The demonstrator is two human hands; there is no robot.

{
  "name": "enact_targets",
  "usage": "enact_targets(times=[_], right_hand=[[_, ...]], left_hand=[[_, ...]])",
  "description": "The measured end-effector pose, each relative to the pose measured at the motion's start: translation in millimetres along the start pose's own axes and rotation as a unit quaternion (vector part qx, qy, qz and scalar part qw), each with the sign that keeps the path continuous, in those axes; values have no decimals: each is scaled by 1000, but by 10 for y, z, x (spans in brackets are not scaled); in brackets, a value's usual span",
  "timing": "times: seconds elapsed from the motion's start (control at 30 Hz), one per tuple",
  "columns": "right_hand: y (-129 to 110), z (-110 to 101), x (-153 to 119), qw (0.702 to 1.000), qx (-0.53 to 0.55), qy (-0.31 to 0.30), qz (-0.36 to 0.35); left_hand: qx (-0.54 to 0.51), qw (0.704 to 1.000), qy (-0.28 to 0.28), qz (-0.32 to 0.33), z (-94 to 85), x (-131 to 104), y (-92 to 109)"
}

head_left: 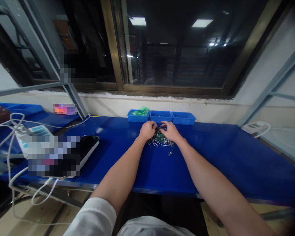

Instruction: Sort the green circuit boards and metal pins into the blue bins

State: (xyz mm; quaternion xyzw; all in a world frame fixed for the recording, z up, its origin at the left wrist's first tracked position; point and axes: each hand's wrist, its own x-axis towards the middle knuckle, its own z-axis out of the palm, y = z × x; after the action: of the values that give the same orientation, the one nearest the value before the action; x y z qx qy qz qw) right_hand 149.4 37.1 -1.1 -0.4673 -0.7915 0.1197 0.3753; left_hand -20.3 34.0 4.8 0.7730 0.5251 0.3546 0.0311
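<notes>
A loose heap of blind rivets [162,140], silver with long thin stems, lies on the blue table under my two hands. My left hand [147,130] curls its fingers in at the heap's left side, closed round some of the rivets. From the right, my right hand [170,131] reaches in with bent fingers, also closed on rivets. Exactly which pieces the fingertips touch is hidden. Something green shows among the rivets. One single rivet [170,153] lies apart on the near side.
Behind my hands stand three blue bins, the left bin [131,118] with green plastic bags [141,112]. A device with a dark screen [89,144] and white cables lie left. A white box [254,127] is at right. Another person's hand [0,115] shows far left.
</notes>
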Motion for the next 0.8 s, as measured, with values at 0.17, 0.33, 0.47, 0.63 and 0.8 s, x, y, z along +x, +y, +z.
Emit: enact_targets(times=[0.17,0.33,0.47,0.63,0.8], right_hand=[[-69,10,0,992,129,16,5],[-88,20,34,978,202,45,23],[-74,-13,48,954,287,54,72],[-74,-50,40,933,342,34,104],[14,-87,52,930,329,85,141]], left_hand=[[-42,997,40,-43,-24,23,64],[-80,994,30,-70,-45,27,107],[-79,992,23,-97,-56,23,116],[-78,992,8,-98,-68,15,124],[-68,996,17,-63,-85,13,100]])
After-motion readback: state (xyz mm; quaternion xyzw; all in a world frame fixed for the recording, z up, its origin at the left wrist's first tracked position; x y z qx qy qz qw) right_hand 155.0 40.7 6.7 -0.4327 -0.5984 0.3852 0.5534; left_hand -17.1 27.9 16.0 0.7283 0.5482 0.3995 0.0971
